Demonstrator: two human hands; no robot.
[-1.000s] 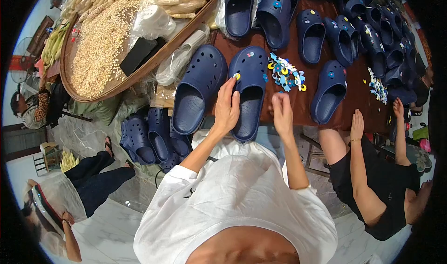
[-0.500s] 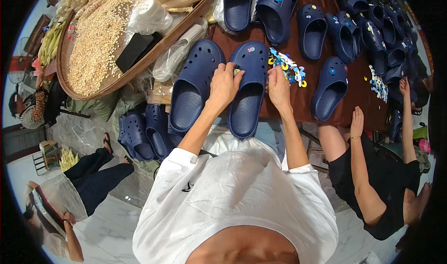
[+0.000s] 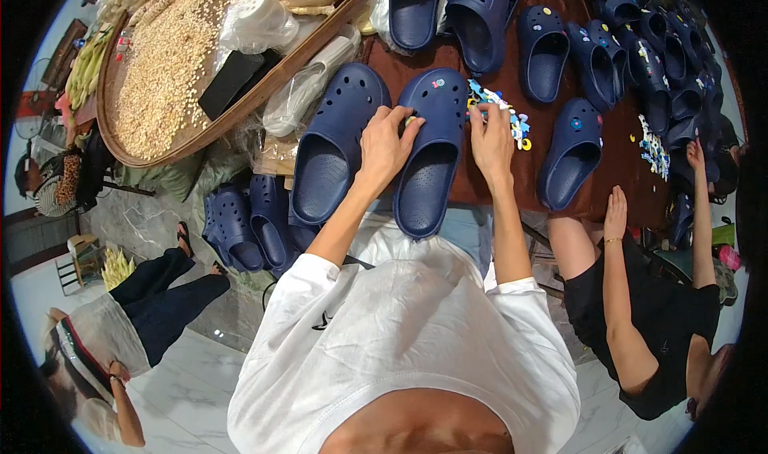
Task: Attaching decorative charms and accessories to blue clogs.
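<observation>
- Two navy clogs sit side by side right in front of you on the brown table (image 3: 616,166).
- Your left hand (image 3: 384,146) lies loosely curled on the right clog (image 3: 432,162), near its toe; the left clog (image 3: 336,146) is untouched.
- Your right hand (image 3: 490,138) pinches into the pile of colourful charms (image 3: 500,110) just beside it.
- The round woven tray (image 3: 232,114) holds pale grain.

Matt navy foam clog (image 3: 432,154), glossy dark wooden table (image 3: 616,162), woven tray (image 3: 112,138)

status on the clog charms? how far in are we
Done: one charm sits on the toe of the navy clog; several clogs at the back carry charms too. In hand: left hand steadies that clog, right hand is at the charm pile. Left: its neighbour clog looks bare.
</observation>
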